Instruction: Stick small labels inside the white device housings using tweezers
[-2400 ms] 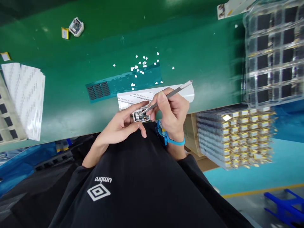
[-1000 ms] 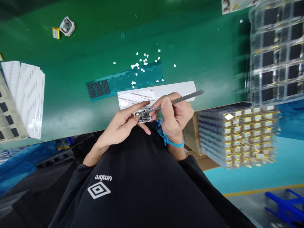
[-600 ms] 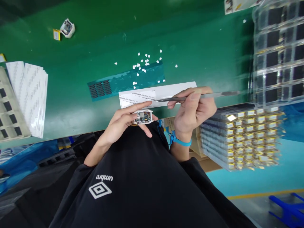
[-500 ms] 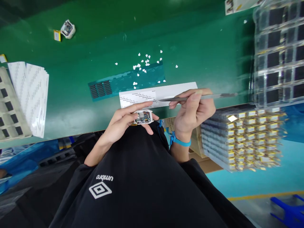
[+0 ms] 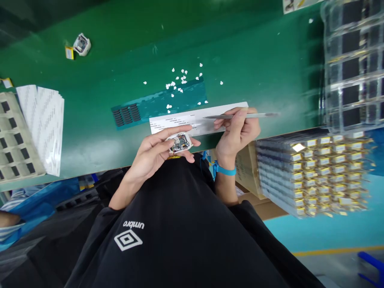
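My left hand [image 5: 154, 154] holds a white device [image 5: 181, 143] with its circuit board facing up, at the table's near edge. In my right hand [image 5: 240, 130] is a pair of metal tweezers [image 5: 229, 116], pinched between thumb and fingers, tips pointing left. The tips are over a white label sheet [image 5: 172, 121] with printed rows. Behind the sheet lies a teal strip [image 5: 156, 104] bearing black pads [image 5: 126, 115] at its left end. Small white stickers [image 5: 181, 90] are scattered on and behind the strip.
Another opened device [image 5: 82, 44] with a battery [image 5: 69, 53] lies back left. White sheets [image 5: 43, 124] and a grey tray [image 5: 21, 140] are at left. Clear trays [image 5: 354, 68] stand at right, above stacked battery trays [image 5: 315, 176]. Another person's arm [image 5: 9, 219] shows at lower left.
My right hand and the tweezers have moved left and slightly back. The device in my left hand has tilted and shifted slightly back. The camera view has shifted a little.
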Tool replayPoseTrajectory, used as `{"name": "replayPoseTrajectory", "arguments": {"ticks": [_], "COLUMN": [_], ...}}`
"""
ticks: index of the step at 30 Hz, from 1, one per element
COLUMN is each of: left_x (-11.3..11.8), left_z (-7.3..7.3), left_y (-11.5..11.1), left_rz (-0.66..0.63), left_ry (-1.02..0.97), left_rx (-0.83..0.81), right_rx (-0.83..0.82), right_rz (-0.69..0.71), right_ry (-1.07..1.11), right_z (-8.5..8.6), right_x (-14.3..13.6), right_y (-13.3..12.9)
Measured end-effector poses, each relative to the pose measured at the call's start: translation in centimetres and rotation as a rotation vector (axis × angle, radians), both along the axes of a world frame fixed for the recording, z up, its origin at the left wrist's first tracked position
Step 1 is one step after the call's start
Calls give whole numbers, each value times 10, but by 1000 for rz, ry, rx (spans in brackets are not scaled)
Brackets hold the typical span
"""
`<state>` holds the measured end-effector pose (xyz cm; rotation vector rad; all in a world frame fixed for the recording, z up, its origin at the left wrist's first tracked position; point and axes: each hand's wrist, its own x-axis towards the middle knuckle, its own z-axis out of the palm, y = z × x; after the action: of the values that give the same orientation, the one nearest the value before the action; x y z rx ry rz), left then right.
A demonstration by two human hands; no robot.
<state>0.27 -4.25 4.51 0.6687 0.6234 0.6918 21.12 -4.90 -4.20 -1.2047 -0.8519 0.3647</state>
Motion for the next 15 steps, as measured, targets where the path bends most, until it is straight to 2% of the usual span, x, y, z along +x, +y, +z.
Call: {"name": "replayPoseTrajectory", "arguments": {"ticks": [5, 11, 13, 15], "left_x": [4, 0, -5, -8], "left_z": [-1, 3, 4, 1], "left_y": [3, 7, 20, 45], "left_rz": [-26, 18, 10, 23], "left_ry": [-56, 139, 202, 294], "left_rx": [-108, -18, 51, 152], "right_rx": [-43, -51, -44, -51], "right_rz": [-4, 23, 36, 36], "right_ry": [12, 132, 167, 187], "right_z": [-1, 2, 1, 0], "right_x": [2, 6, 7, 9], "right_y": [1, 5, 6, 6]}}
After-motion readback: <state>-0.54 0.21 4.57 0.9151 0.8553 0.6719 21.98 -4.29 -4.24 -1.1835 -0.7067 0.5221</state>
